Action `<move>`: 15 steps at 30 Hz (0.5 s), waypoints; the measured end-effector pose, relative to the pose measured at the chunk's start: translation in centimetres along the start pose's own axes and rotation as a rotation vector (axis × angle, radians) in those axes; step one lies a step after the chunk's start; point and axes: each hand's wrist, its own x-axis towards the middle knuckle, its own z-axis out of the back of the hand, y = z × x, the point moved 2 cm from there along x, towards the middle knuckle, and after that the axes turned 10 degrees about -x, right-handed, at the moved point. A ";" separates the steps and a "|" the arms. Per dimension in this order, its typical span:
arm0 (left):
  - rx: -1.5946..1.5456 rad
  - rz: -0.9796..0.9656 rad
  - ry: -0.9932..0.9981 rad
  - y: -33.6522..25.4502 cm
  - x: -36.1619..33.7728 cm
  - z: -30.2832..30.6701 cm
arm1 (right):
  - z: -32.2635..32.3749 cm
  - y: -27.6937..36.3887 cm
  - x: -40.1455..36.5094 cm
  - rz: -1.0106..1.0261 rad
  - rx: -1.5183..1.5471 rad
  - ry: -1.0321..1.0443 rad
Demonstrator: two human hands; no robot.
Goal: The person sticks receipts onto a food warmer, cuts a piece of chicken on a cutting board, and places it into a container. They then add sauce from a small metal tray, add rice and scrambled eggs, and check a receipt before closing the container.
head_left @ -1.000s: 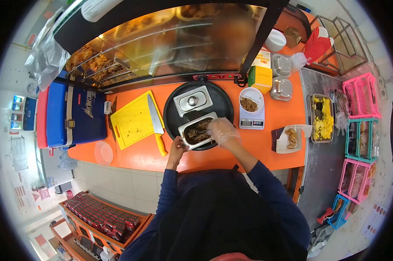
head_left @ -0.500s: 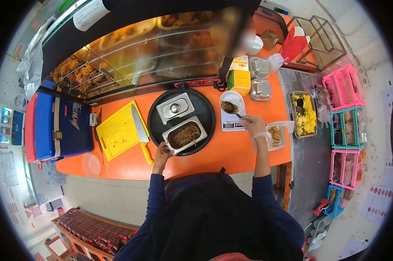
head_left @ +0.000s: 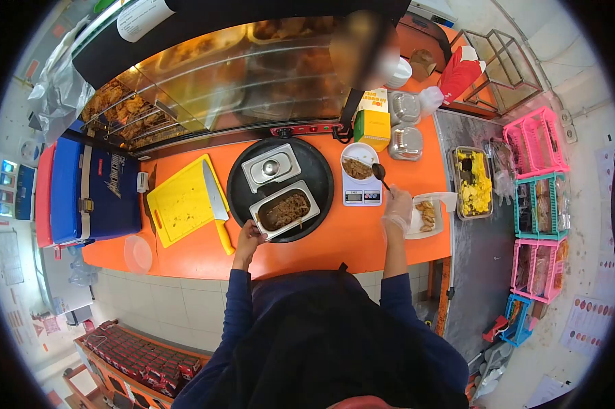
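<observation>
My left hand (head_left: 250, 237) is closed on the near left corner of a steel pan (head_left: 314, 211) of shredded brown meat (head_left: 285, 212). The pan rests on a round black tray (head_left: 236, 198), beside a steel lid with a round knob (head_left: 270, 168). In my right hand (head_left: 397, 210), which wears a clear glove, is a dark spoon (head_left: 379, 173); its head hovers at the right rim of a white bowl (head_left: 366, 151). Some brown meat (head_left: 356, 168) lies in the bowl, which stands on a white digital scale (head_left: 362, 197).
Left of the tray, a knife (head_left: 213, 194) lies on a yellow cutting board (head_left: 178, 204). A white container with food pieces (head_left: 426, 217) sits beside my right hand. Behind the scale are a yellow-green box (head_left: 373, 129) and clear lidded containers (head_left: 406, 142). A heated display case (head_left: 253, 82) lines the back.
The spoon has moved right, from over the bowl to its rim, and its load of meat now lies in the bowl. My right hand has come slightly nearer me; my left hand stays at the pan.
</observation>
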 end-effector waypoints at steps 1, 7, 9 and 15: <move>-0.021 -0.002 0.007 0.0 0.0 -0.1 | 0.2 -0.2 0.1 0.075 -0.042 0.029; 0.057 0.007 -0.005 -0.4 -0.2 -0.1 | -1.2 -2.8 1.4 -0.181 0.369 0.269; 0.054 -0.005 0.002 0.0 -0.1 0.1 | 0.0 -1.8 1.0 -0.235 0.467 0.354; 0.016 -0.014 0.014 0.6 0.2 0.5 | 1.6 -0.1 0.2 -0.278 0.578 0.457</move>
